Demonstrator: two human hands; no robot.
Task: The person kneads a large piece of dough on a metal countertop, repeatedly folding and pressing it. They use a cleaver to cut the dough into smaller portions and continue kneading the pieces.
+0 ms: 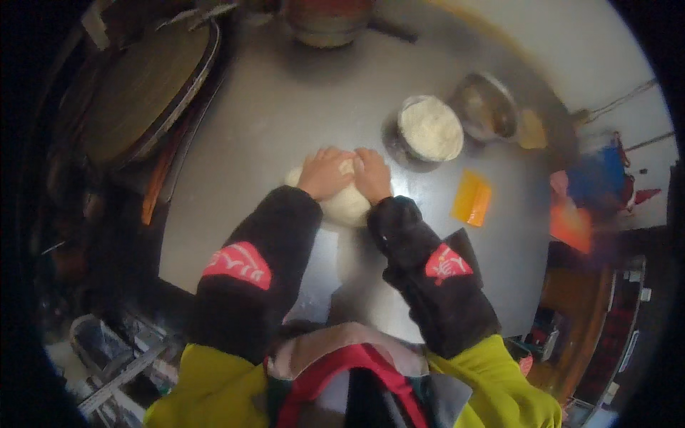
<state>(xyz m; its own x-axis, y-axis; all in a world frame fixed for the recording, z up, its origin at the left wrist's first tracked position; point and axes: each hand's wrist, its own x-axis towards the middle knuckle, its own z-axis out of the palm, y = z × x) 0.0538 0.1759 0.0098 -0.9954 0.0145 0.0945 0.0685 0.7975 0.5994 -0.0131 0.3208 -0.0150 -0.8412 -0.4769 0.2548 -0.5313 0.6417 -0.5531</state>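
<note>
A large pale lump of dough (347, 206) lies on the metal worktable in front of me. Across its top left presses my left hand (327, 172), the fingers curled over the far edge. My right hand (373, 175) grips the dough's right side, close beside the left one. Part of the dough's far side is hidden under both hands. To the right of my hands stands a metal bowl filled with white flour (431, 128). An orange-yellow plastic scraper (472, 198) lies on the table nearer to me than the bowl.
Behind the flour bowl is another metal bowl (484, 107). A pot (325, 27) with a dark handle stands at the far edge of the metal worktable (257, 107). On the left is a large round griddle (155, 91). A wooden stick (160, 182) lies beside it.
</note>
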